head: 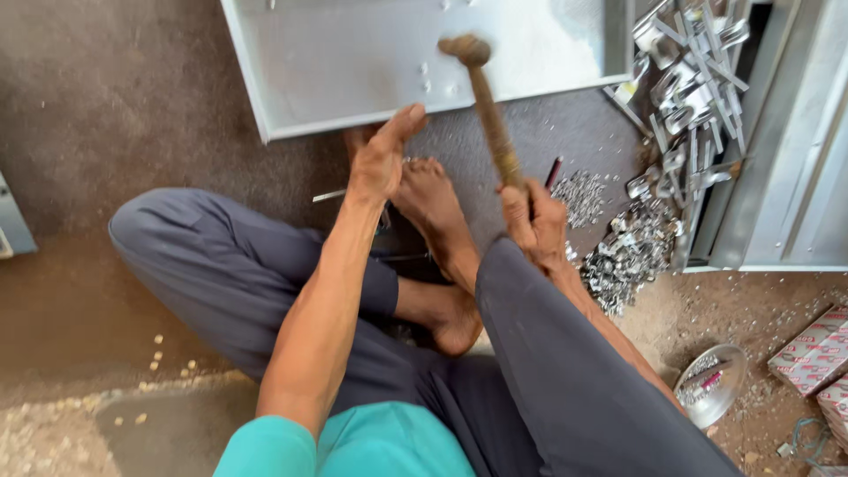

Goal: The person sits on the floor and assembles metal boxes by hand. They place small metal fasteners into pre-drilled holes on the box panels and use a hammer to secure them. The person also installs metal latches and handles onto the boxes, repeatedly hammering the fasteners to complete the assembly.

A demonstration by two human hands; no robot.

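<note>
Head view, looking down on a person sitting cross-legged on the floor (115, 97), in dark trousers and a teal shirt.

The right hand (533, 221), just right of centre, is wrapped tight round the wooden handle of a hammer (488, 110). The handle slants up toward 12 o'clock, and the blurred hammer head sits over the lower edge of a pale metal sheet (353, 53) that fills the top of the frame. A few small dimples or rivets show on the sheet just left of the hammer head.

The left hand (382, 159), at about 11 o'clock from the right hand, reaches forward with fingers together and pointed at the near edge of the sheet; whether it pinches anything cannot be told. Below it a bare foot (433, 199) rests on the floor, and a thin metal strip (329, 195) pokes out at 9 o'clock from the wrist.

At 2 o'clock lies a heap of bent metal brackets (693, 88), with a spill of small shiny metal bits (627, 252) below it at 3 o'clock. At 4 o'clock a round metal dish (712, 384) lies on the floor, with red-and-white cartons (817, 353) beside it at the right edge.
</note>
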